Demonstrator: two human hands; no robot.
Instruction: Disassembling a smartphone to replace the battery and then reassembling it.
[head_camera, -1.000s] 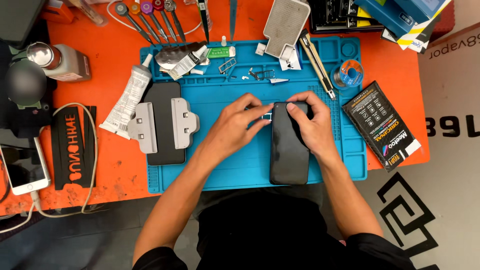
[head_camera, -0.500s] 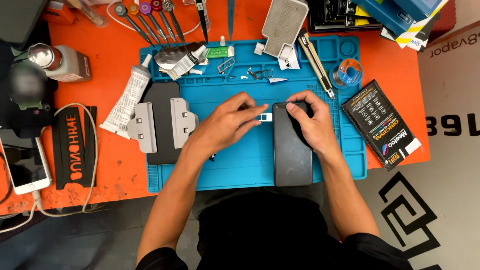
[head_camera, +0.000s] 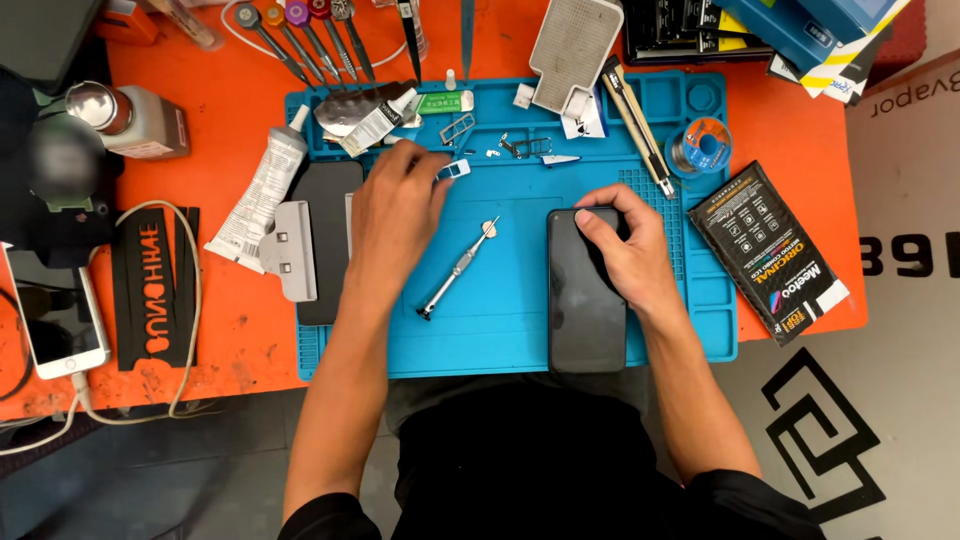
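Black phone under right hand, mat edge

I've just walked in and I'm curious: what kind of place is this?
Most likely a phone repair bench: a black phone lies on a blue work mat, with a small screwdriver and a row of precision drivers nearby.
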